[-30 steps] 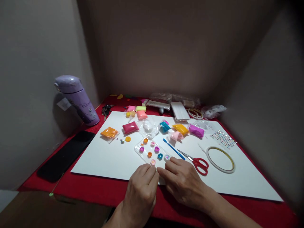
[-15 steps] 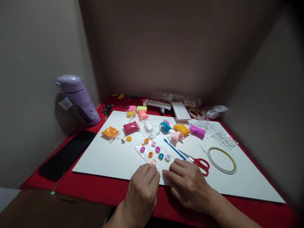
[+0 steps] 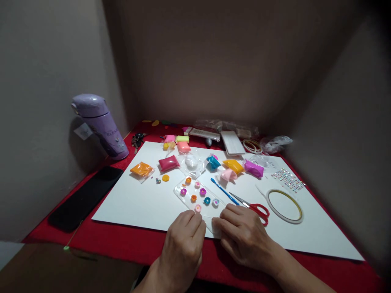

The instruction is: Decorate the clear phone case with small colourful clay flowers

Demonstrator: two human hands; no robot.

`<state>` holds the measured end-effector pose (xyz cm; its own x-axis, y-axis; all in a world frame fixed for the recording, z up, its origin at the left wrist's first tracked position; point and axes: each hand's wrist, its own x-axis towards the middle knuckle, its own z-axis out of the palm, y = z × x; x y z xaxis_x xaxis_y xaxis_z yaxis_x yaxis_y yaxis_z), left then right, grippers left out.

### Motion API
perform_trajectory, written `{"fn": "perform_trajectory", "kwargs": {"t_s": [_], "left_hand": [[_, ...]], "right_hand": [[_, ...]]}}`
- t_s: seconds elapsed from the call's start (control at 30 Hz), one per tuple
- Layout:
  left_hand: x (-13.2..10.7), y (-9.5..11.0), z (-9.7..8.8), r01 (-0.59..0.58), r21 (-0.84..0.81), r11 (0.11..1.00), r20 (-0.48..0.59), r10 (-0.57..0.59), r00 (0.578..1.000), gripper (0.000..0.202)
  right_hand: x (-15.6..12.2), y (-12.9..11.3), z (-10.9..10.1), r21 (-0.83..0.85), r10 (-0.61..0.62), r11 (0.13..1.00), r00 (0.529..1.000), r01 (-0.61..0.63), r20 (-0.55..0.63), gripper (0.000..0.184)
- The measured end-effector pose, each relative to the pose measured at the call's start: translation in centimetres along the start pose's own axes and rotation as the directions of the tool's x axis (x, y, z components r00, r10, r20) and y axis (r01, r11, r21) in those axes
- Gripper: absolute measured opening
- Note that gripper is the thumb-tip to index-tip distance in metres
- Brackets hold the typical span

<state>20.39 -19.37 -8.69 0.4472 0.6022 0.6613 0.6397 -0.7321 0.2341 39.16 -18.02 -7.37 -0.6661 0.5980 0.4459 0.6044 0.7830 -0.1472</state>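
Note:
A clear phone case [image 3: 195, 195] lies on the white board [image 3: 137, 203], dotted with several small clay flowers in pink, orange, purple and blue. My left hand [image 3: 183, 244] is curled just in front of the case's near end, with its fingertips pinched together; what they hold is hidden. To its right, my right hand [image 3: 244, 236] has bent fingers pressed on the case's near right corner. Red-handled scissors [image 3: 255, 208] and a blue modelling tool [image 3: 224, 191] lie just beyond my right hand.
Several small bags of coloured clay [image 3: 168, 162] lie across the board's far half. A tape ring [image 3: 285, 205] and a rhinestone sheet [image 3: 288, 179] are at right. A purple flask [image 3: 99, 126] and a black phone [image 3: 85, 197] rest at left on the red tablecloth [image 3: 122, 244].
My right hand has slid a little to the right and nearer, so its fingertips have parted from those of the left hand. The left hand and the case stay put.

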Motion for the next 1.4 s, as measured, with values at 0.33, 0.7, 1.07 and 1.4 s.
{"fn": "perform_trajectory", "kwargs": {"t_s": [0.33,0.7,1.07,1.4], "left_hand": [[-0.14,0.05,0.11,-0.004,0.002,1.0,-0.007,0.004,1.0,0.026],[-0.19,0.06,0.12,-0.008,0.008,1.0,-0.002,0.008,1.0,0.024],[-0.24,-0.06,0.15,0.002,-0.005,1.0,0.022,-0.002,1.0,0.026],[-0.05,0.11,0.21,-0.011,0.07,0.997,0.075,0.006,0.997,0.02]], "right_hand": [[-0.16,-0.04,-0.12,0.007,0.004,1.0,1.0,-0.004,0.017,0.01],[-0.12,-0.01,0.19,-0.057,0.028,0.998,0.998,-0.025,0.059,0.014],[-0.29,0.08,0.08,-0.007,0.012,1.0,1.0,-0.012,0.006,0.017],[-0.3,0.16,0.02,0.003,0.012,1.0,1.0,-0.012,0.018,0.017]]}}
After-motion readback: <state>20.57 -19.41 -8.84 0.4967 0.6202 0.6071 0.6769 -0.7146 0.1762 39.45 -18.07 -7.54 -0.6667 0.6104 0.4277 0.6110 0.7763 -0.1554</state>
